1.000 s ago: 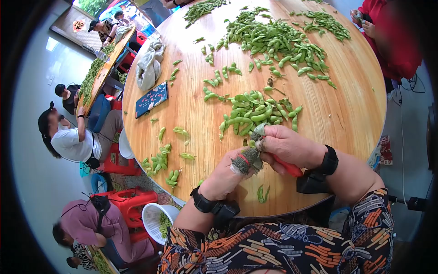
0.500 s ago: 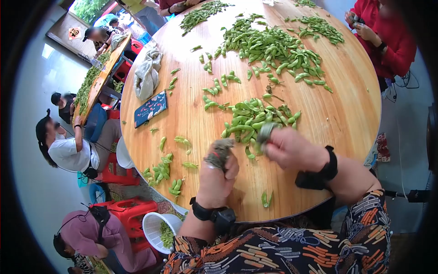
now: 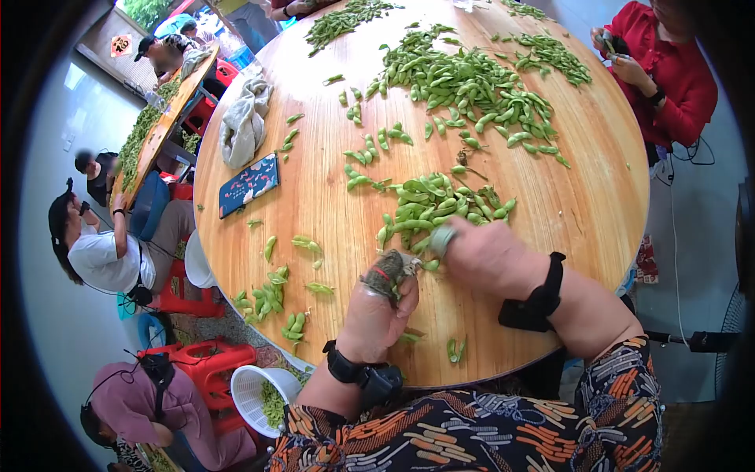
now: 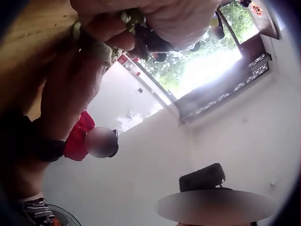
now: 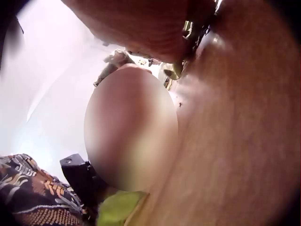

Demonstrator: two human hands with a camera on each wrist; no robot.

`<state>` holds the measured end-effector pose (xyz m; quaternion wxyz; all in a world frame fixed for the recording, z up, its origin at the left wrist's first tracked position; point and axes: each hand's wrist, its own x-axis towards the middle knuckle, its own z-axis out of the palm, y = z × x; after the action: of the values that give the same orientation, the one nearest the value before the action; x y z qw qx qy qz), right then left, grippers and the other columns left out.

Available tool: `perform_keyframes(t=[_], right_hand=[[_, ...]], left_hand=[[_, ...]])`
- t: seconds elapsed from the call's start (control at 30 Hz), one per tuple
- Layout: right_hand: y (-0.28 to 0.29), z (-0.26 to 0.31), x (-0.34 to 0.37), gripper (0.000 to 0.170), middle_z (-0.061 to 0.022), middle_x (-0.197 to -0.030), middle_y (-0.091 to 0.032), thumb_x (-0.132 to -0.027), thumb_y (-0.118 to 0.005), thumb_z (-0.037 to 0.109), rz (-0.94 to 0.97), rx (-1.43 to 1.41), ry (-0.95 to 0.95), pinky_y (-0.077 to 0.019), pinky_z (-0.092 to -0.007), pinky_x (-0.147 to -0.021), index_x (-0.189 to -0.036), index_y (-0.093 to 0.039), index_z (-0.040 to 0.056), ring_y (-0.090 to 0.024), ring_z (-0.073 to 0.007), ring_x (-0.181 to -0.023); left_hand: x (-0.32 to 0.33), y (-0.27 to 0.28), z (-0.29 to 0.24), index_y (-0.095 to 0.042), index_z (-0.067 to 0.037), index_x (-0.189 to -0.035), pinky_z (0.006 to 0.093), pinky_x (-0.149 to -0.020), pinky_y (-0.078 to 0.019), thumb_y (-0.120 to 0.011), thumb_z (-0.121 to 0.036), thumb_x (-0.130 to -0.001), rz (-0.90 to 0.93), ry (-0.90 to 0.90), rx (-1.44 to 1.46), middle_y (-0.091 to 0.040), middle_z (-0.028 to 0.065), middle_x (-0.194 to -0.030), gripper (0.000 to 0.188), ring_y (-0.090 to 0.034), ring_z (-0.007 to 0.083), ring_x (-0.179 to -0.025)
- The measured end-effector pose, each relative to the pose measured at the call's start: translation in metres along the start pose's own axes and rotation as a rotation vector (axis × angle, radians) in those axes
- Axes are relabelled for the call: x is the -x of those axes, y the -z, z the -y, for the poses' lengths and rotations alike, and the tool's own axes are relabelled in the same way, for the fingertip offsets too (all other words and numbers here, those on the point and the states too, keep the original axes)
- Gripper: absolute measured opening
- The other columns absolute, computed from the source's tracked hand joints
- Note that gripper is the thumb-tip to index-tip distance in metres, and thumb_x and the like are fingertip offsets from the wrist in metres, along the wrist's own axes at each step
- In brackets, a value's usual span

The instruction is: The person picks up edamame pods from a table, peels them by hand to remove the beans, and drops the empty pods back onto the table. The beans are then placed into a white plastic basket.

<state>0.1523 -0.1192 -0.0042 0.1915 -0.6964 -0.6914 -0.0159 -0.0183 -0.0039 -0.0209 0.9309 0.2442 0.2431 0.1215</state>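
Note:
Green soybean pods (image 3: 429,206) form a small pile before me. My right hand (image 3: 491,256) reaches to the near edge of this pile, its fingers curled down and a grey-green cover on one digit; its grip is partly hidden, so I cannot tell whether it pinches a pod. In the right wrist view a pod (image 5: 174,70) shows right by these fingers. My left hand (image 3: 376,311) is raised left of the pile, fingers curled, with a grey-green cloth cover (image 3: 384,271) tied with red. Between its fingers a bit of green pod (image 4: 134,17) shows in the left wrist view.
A larger pod heap (image 3: 472,82) lies farther back on the round wooden table (image 3: 582,259). Left are a patterned blue phone-like case (image 3: 249,186), a grey cloth (image 3: 245,122) and loose pods (image 3: 267,295). A white basket (image 3: 255,393) stands below. A person in red (image 3: 668,86) sits across.
My hands were together at a pod one second ago and have parted. The left hand drew back to the left; the right hand moved to the pile's near edge. The head view shifted slightly.

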Motion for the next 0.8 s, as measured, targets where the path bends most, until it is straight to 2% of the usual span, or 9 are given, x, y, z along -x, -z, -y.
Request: perform_keyframes(t=[0.07,0.1,0.17,0.3,0.43,0.5,0.6,0.73,0.8], right_hand=[[0.0,-0.012,-0.002,0.015,-0.0116,-0.081,-0.058,-0.081,-0.055,0.0,-0.316,-0.324,-0.081,-0.047,-0.0301,-0.051,-0.096,-0.055,0.0051,-0.057,-0.0184,-0.061],[0.005,-0.011,-0.001,0.015,-0.0116,-0.081,-0.058,-0.081,-0.055,0.0,-0.306,-0.323,-0.079,-0.047,-0.0301,-0.051,-0.096,-0.055,0.0051,-0.057,-0.0184,-0.061],[0.022,-0.007,-0.001,0.013,-0.0091,-0.081,-0.058,-0.084,-0.058,0.001,-0.182,-1.16,-0.541,-0.0463,-0.0278,-0.057,-0.096,-0.056,0.0052,-0.056,-0.016,-0.066],[0.011,0.006,0.001,0.02,-0.0066,-0.08,-0.059,-0.08,-0.062,-0.001,-0.282,-0.817,-0.168,-0.0485,-0.0274,-0.062,-0.099,-0.057,0.0043,-0.06,-0.0169,-0.07],[0.01,0.011,0.007,0.022,-0.0071,-0.081,-0.061,-0.079,-0.063,-0.002,-0.074,-0.688,-0.098,-0.05,-0.0282,-0.063,-0.1,-0.059,0.0035,-0.061,-0.0174,-0.071],[0.007,0.011,0.002,0.024,-0.005,-0.077,-0.06,-0.081,-0.054,-0.003,-0.198,-0.789,-0.007,-0.0479,-0.0257,-0.056,-0.105,-0.057,0.0032,-0.058,-0.0136,-0.062],[0.024,0.006,0.008,0.033,-0.0007,-0.069,-0.053,-0.084,-0.034,-0.001,0.003,-1.288,-0.538,-0.0374,-0.0195,-0.044,-0.113,-0.049,0.0033,-0.043,-0.0059,-0.044],[0.03,0.002,0.007,0.025,-0.0002,-0.066,-0.05,-0.089,-0.036,0.004,0.128,-1.263,-0.588,-0.0402,-0.0217,-0.041,-0.111,-0.048,0.0028,-0.049,-0.0078,-0.045],[0.035,0.003,0.004,0.023,-0.0003,-0.066,-0.05,-0.089,-0.036,0.005,0.21,-1.309,-0.59,-0.0399,-0.0217,-0.04,-0.109,-0.048,0.0027,-0.049,-0.008,-0.044]], left_hand=[[0.002,0.0,0.001,-0.056,-0.003,-0.099,0.0207,-0.046,-0.0304,-0.043,-0.036,-0.096,0.04,0.024,-0.187,-0.046,0.0008,-0.068,0.035,-0.038,0.009,-0.051],[0.003,-0.002,0.001,-0.056,-0.005,-0.102,0.0203,-0.046,-0.0302,-0.043,-0.034,-0.097,0.077,0.047,-0.378,-0.044,-0.0014,-0.066,0.032,-0.036,0.0073,-0.051],[0.007,-0.011,-0.002,-0.055,-0.005,-0.099,0.0201,-0.045,-0.0282,-0.043,-0.034,-0.097,0.105,0.182,-0.333,-0.042,-0.0025,-0.066,0.032,-0.035,0.0065,-0.051],[0.005,-0.018,-0.004,-0.055,-0.006,-0.099,0.0193,-0.045,-0.0244,-0.044,-0.033,-0.097,0.176,0.409,-0.163,-0.041,-0.0039,-0.066,0.029,-0.034,0.0059,-0.052],[0.003,-0.013,0.002,-0.056,-0.007,-0.103,0.0191,-0.046,-0.0246,-0.045,-0.03,-0.097,0.161,0.298,-0.164,-0.041,-0.0046,-0.066,0.026,-0.034,0.0053,-0.053],[0.003,-0.011,0.004,-0.055,-0.008,-0.105,0.0185,-0.045,-0.0274,-0.046,-0.022,-0.097,0.225,0.227,-0.184,-0.047,-0.0023,-0.073,0.019,-0.037,0.006,-0.053],[0.003,-0.013,0.007,-0.056,-0.008,-0.106,0.018,-0.047,-0.0265,-0.051,-0.015,-0.094,0.126,0.128,-0.293,-0.047,-0.0034,-0.074,0.014,-0.036,0.0047,-0.054],[0.004,-0.021,0.005,-0.057,-0.007,-0.105,0.0176,-0.053,-0.0314,-0.055,-0.011,-0.092,0.095,0.027,-0.601,-0.049,-0.0036,-0.077,0.013,-0.039,0.0028,-0.06],[0.003,-0.02,0.009,-0.057,-0.004,-0.103,0.0204,-0.061,-0.0381,-0.055,-0.013,-0.092,0.16,-0.262,-0.863,-0.051,-0.0041,-0.08,0.014,-0.043,0.0035,-0.068]])
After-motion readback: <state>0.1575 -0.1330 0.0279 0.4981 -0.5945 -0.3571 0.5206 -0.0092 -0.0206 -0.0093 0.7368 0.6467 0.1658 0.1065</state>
